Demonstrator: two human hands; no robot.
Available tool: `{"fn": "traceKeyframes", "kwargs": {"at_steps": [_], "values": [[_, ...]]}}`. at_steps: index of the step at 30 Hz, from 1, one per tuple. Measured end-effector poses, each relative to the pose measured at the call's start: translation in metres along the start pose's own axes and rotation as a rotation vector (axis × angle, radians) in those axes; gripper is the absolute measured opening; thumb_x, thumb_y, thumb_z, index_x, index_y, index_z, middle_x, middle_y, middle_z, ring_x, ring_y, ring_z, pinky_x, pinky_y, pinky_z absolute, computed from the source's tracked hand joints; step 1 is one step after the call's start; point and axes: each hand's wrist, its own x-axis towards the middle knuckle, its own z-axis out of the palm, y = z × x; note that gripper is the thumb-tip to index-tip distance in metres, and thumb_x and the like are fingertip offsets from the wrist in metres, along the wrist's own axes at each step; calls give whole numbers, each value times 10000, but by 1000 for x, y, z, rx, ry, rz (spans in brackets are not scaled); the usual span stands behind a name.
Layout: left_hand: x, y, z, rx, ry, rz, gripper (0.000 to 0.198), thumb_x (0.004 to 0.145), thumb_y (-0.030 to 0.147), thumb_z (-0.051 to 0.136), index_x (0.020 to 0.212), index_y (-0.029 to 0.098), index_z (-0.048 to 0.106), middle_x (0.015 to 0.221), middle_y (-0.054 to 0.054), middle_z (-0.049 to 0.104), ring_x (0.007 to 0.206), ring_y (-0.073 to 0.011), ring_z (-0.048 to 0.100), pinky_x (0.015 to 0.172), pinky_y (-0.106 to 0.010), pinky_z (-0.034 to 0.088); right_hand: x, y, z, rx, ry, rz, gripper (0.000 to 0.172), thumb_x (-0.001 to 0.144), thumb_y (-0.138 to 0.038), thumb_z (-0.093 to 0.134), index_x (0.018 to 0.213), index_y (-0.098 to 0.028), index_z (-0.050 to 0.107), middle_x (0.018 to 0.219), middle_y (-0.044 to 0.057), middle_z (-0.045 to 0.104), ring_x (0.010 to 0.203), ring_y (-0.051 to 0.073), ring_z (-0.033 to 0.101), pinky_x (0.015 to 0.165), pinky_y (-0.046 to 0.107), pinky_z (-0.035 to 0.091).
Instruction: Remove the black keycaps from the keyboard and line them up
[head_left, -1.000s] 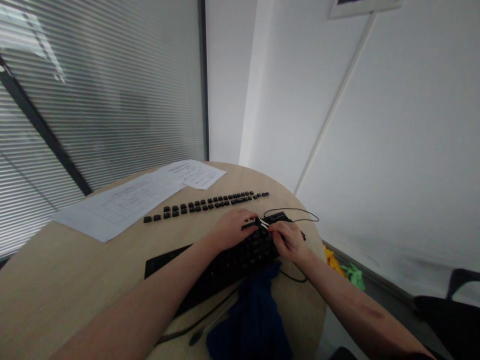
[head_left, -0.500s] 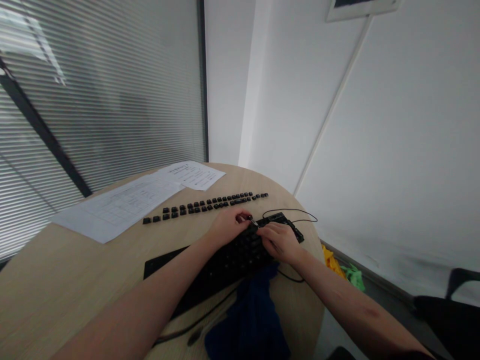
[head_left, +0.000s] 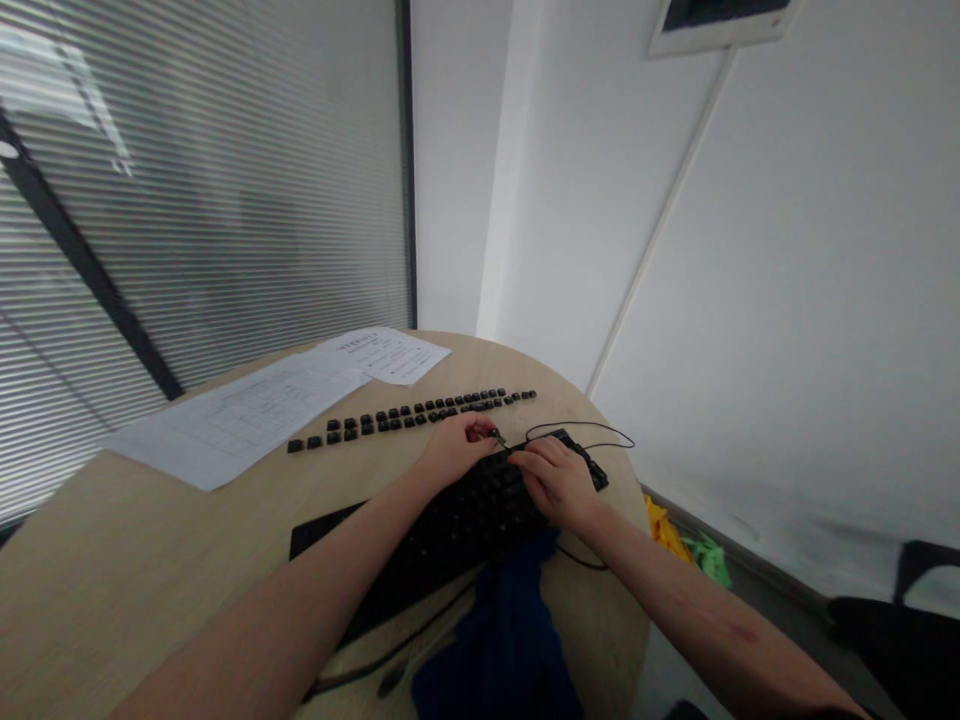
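A black keyboard (head_left: 457,525) lies slanted on the round table, partly hidden under my forearms. Over its back edge, my left hand (head_left: 459,445) is closed, thumb and fingers pinching a small black keycap (head_left: 496,436). Beside it on the right, my right hand (head_left: 553,478) rests low over the keys with its fingers bent together. A thin dark piece runs between the fingertips of both hands; its kind is too small to make out. Behind the hands, loose black keycaps (head_left: 390,420) stand in two long rows.
Printed sheets (head_left: 255,410) lie at the back left of the wooden table (head_left: 150,570). A blue cloth (head_left: 499,640) and a black cable (head_left: 405,650) are in front of the keyboard. Yellow and green bags (head_left: 667,530) lie on the floor at right, near a black chair (head_left: 885,630).
My left fingertips have shifted slightly left, and the small piece between the hands has turned and looks darker. My right hand stays nearly in place. The view tilts up slightly.
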Motion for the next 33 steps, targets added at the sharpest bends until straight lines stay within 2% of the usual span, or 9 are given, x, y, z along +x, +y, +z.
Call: {"fn": "traceKeyframes", "kwargs": {"at_steps": [8,13,17,20,22,26,29,33], "values": [[1,-7,1,-52,-31,3,182,728,216,672,899,152,677,718,-2,669,612,-117,596,519,-207,486,-1,-3,0,20,70,49,237,924,-154,505,1070,-228,676,1077,104,631,973,250,577,828,415,507],[5,-11,-5,-100,-25,-83,219,735,237,678,934,148,658,718,4,653,545,-101,566,486,-209,483,-6,10,-1,23,191,186,273,943,-129,414,1024,-229,654,1111,107,632,1033,254,580,906,460,484],[6,-14,-8,-147,-69,-107,302,756,321,709,995,141,668,722,2,650,547,-101,560,498,-220,496,-5,17,-3,-78,193,269,229,948,-154,446,1019,-235,649,1118,101,646,1080,276,551,957,502,420],[4,-13,-6,-152,-141,-93,330,779,350,707,1033,140,688,687,5,641,547,-100,558,519,-219,484,-5,19,-4,-83,193,265,238,907,-126,464,1008,-231,653,1156,101,644,1136,296,529,987,521,395],[2,-11,-4,-145,-196,-83,318,795,353,694,1038,147,706,670,6,643,537,-100,551,521,-220,466,-6,21,-4,-17,173,231,270,869,-93,452,996,-221,652,1106,101,661,1086,282,564,959,493,435],[-1,-9,-4,-155,-279,-76,321,805,352,670,1062,168,725,749,-13,693,600,-120,583,535,-220,460,-9,23,-2,144,101,197,325,843,-63,420,1031,-206,643,933,78,683,877,225,632,791,378,533],[-3,-8,-5,-162,-355,-59,342,816,365,644,1098,191,730,833,-19,724,664,-131,608,565,-218,467,-10,21,-1,139,79,188,313,884,-93,447,1109,-204,633,971,82,695,885,217,651,782,358,546],[-6,-3,-7,-149,-438,-22,337,817,369,639,1094,212,747,817,-15,731,694,-147,612,593,-222,464,-6,14,0,89,34,154,242,931,-212,541,1153,-222,638,960,79,700,854,215,659,749,347,554]]}}
